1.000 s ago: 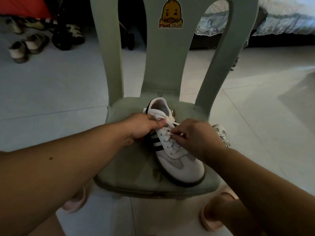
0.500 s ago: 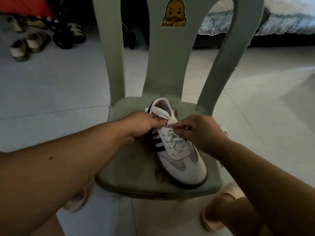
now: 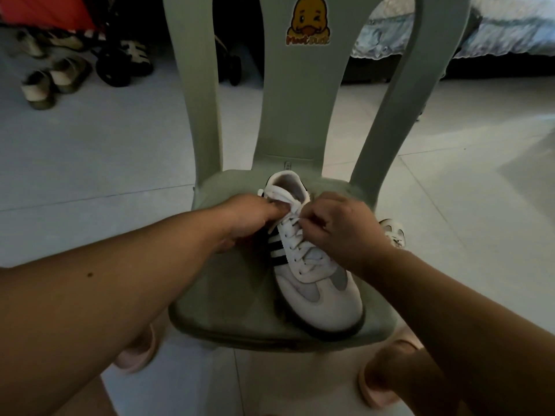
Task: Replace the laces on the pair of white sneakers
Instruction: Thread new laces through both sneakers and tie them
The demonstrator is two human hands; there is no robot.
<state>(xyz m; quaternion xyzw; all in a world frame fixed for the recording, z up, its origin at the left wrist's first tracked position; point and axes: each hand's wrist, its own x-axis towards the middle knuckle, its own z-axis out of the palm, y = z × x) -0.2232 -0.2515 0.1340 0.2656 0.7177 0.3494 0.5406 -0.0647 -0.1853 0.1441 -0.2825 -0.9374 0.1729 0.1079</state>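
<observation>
A white sneaker (image 3: pixel 318 292) with three black side stripes lies on the seat of a pale green plastic chair (image 3: pixel 228 301), toe toward me. A white lace (image 3: pixel 295 235) is threaded through its eyelets. My left hand (image 3: pixel 249 216) pinches the lace at the top left eyelets, beside the shoe's opening. My right hand (image 3: pixel 339 226) pinches the lace on the right side of the tongue, fingers curled. The second white sneaker (image 3: pixel 393 232) sits on the floor to the right of the chair, mostly hidden behind my right wrist.
The chair back (image 3: pixel 300 94) with a duck sticker rises right behind the shoe. Sandals (image 3: pixel 54 79) and stroller wheels (image 3: pixel 112 67) are at the far left on the tiled floor. A bed (image 3: pixel 495 34) is at the far right. My feet in pink slippers (image 3: pixel 387 376) flank the chair.
My right hand has moved up from the mid eyelets to the top of the lacing, uncovering more of the laced tongue. My left hand stays at the top left eyelets.
</observation>
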